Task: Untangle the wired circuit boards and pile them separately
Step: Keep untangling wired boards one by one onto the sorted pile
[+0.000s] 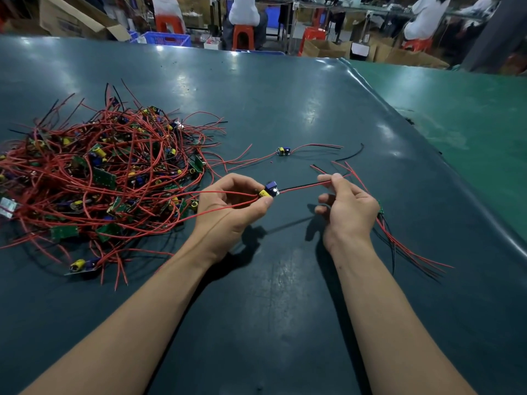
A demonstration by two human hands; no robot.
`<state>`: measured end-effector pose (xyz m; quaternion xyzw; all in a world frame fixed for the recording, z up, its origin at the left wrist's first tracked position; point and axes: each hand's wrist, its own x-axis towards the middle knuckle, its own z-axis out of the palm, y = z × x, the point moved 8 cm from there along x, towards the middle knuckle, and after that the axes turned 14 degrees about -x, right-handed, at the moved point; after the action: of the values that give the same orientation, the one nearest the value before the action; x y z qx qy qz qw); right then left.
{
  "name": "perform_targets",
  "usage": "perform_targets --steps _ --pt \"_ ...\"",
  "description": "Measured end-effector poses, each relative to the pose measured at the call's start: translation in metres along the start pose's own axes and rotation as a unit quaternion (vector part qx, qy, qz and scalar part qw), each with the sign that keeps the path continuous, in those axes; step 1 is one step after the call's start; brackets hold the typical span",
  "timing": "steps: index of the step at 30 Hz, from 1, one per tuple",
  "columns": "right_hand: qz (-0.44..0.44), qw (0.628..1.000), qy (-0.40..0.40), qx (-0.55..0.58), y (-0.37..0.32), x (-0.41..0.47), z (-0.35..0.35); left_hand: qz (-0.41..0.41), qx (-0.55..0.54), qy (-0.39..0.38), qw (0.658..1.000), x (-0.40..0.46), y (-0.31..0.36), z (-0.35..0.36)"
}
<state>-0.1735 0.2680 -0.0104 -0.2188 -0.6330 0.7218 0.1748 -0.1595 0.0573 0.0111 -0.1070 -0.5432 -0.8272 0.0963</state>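
1. Workshop bench, dark teal mat [271,280]; people seated on orange stools at the far benches, cardboard boxes behind.
2. Left hand [228,206]: thumb and forefinger pinch a small circuit board [269,190] (yellow capacitor, blue part), lifted off the mat. Other fingers curl loosely around its red leads.
3. Right hand [349,208]: thumb and forefinger pinch the board's red/black wire pair [302,186] partway along; lower fingers curled, holding nothing I can make out.
4. Orientation: board plus leads form one line running roughly left-right between the hands, rising slightly toward the right. Wire pair is taut; free ends fan out up and left past the right fingertips.
5. Red leads [222,199] on the board's other side trail left across the left palm into the tangled heap [99,172], so probably not free yet.
6. Step, my read: drawing one board out of the tangle, mid-task. Heap is large; only a few look separated.
7. Sorted so far: one loose board [283,151] on the mat beyond the hands, and a bundle of boards with wires [399,240] under and right of the right wrist, likely the separate pile.
8. Next calls for: pull the left-side leads clear of the heap without dragging neighbours, then lay the board with the right-hand bundle, wires aligned.
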Motion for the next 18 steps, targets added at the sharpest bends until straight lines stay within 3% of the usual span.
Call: perform_targets --steps 5,6,8,10,12,14,18 --pt "-0.01 0.993 0.117 0.027 -0.004 0.008 -0.03 0.004 -0.053 0.011 0.999 0.002 0.0 -0.005" --pt "-0.044 0.988 0.148 -0.001 -0.011 0.007 -0.037 0.002 -0.069 0.017 0.997 0.003 -0.001 -0.007" --pt "-0.201 0.952 0.194 -0.12 -0.039 -0.008 -0.04 0.0 -0.073 0.017 0.997 0.005 -0.002 -0.009" --pt "-0.38 0.893 0.125 -0.205 -0.059 -0.034 -0.013 0.006 -0.059 0.016 0.998 0.006 -0.001 -0.008" --pt "-0.449 0.857 -0.027 -0.251 -0.053 -0.055 0.024 0.013 -0.049 0.019 0.999 0.006 0.001 -0.006" --pt "-0.452 0.839 -0.145 -0.265 -0.042 -0.067 0.048 0.024 -0.039 0.025 0.999 0.005 0.004 -0.005" --pt "-0.4 0.86 -0.215 -0.234 -0.034 -0.068 0.055 0.058 0.009 0.016 0.998 0.003 0.016 -0.003"
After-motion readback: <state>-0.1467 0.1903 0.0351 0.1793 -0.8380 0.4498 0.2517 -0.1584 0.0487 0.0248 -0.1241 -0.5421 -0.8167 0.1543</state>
